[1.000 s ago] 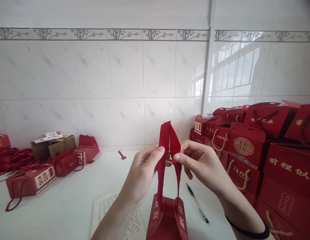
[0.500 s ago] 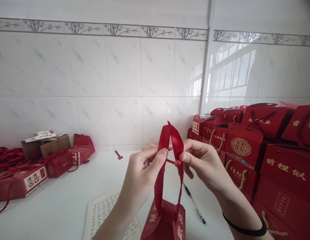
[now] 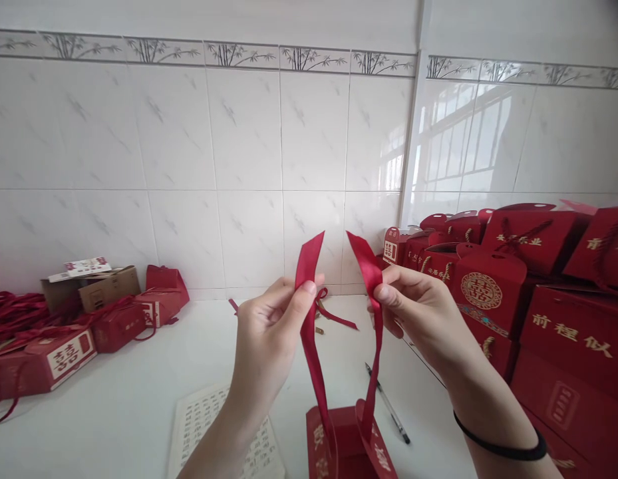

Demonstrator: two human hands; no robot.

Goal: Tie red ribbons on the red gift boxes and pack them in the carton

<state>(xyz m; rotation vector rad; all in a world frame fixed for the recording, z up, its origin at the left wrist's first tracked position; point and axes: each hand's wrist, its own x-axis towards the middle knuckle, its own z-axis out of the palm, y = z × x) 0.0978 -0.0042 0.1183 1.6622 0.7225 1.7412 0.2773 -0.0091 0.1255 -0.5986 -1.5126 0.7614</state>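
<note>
Between thumb and fingers, my left hand (image 3: 273, 326) pinches one end of a red satin ribbon (image 3: 314, 362). The other end is pinched in my right hand (image 3: 418, 306), which wears a black band at the wrist. Both cut tips stick up above my fingers, apart from each other. The two strands run down to a small red gift box (image 3: 346, 426) with gold characters, at the bottom of the view. Its two upper flaps stand apart, and its lower part is cut off by the frame.
A pen (image 3: 388, 406) lies right of the box, and a sheet of handwriting (image 3: 193, 426) lies left. Stacked red gift boxes (image 3: 563, 372) fill the right side. More red boxes (image 3: 44, 362), a cardboard box (image 3: 109, 289) and heaped red ribbon (image 3: 19, 316) sit left. A ribbon scrap (image 3: 338, 317) lies behind my hands.
My hands have moved apart, separating the ribbon tips that were close together. The gift box has shifted slightly right in view. The ribbon scrap behind my hands now shows more.
</note>
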